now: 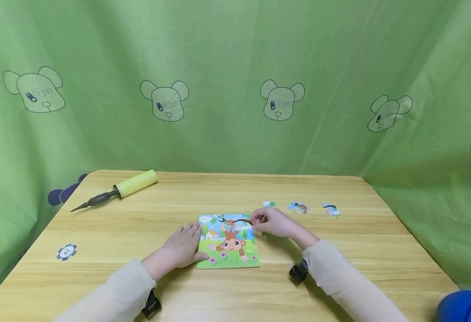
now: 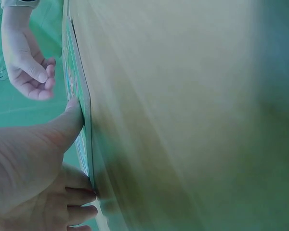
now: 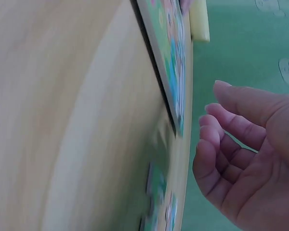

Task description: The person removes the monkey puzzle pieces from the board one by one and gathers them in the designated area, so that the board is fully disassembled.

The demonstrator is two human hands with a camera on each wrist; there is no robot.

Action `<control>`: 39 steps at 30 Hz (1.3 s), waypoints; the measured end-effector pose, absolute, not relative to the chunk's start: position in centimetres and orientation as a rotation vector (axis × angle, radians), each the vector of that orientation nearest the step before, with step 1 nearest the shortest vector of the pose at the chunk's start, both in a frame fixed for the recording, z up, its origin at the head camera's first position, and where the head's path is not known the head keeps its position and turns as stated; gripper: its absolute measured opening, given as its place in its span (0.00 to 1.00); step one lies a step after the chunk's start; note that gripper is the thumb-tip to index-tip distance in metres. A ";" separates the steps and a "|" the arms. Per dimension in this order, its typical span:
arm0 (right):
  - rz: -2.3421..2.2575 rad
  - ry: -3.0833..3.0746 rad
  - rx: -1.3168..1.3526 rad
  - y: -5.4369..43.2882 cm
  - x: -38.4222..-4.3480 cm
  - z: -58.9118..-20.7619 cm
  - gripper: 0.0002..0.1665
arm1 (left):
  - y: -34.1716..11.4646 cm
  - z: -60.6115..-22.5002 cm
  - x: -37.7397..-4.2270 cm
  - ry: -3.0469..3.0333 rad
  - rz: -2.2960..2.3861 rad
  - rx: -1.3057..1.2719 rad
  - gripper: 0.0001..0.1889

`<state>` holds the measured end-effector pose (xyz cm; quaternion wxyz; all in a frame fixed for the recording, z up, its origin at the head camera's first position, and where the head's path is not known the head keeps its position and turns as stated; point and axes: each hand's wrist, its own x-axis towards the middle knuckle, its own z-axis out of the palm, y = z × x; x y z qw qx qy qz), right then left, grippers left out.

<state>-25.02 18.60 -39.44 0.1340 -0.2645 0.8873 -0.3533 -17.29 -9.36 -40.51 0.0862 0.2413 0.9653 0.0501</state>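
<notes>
A square jigsaw puzzle (image 1: 229, 252) with a monkey picture lies flat on the table. My left hand (image 1: 181, 246) rests along its left edge with fingers fairly straight. In the left wrist view, the left thumb (image 2: 70, 120) touches the board's face. By the puzzle's upper right corner is my right hand (image 1: 273, 222), fingers bent. The right wrist view shows this hand (image 3: 245, 154) raised off the table, thumb apart from the loosely curled fingers and no piece visible between them. Loose puzzle pieces lie behind it: a green-and-white one (image 1: 269, 204), a brown-and-blue one (image 1: 298, 207) and a multicoloured one (image 1: 331, 210).
A yellow hand pump (image 1: 136, 183) with a black nozzle lies at the back left of the wooden table (image 1: 219, 295). A poker chip (image 1: 66, 252) lies at the left. A blue rounded object (image 1: 464, 306) shows at the lower right. Green curtain (image 1: 227, 147) surrounds the table.
</notes>
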 end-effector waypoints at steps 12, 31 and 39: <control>-0.965 2.464 -0.910 14.8 -24.1 -40.3 0.18 | -9.3 -40.6 -17.4 2.879 0.137 0.718 0.43; -0.621 2.513 -0.955 12.7 -23.4 -39.5 0.38 | -9.3 -40.6 -17.4 2.877 0.136 0.707 0.42; -0.590 2.516 -0.928 12.5 -23.3 -39.4 0.38 | -9.3 -40.6 -17.4 2.877 0.153 0.705 0.42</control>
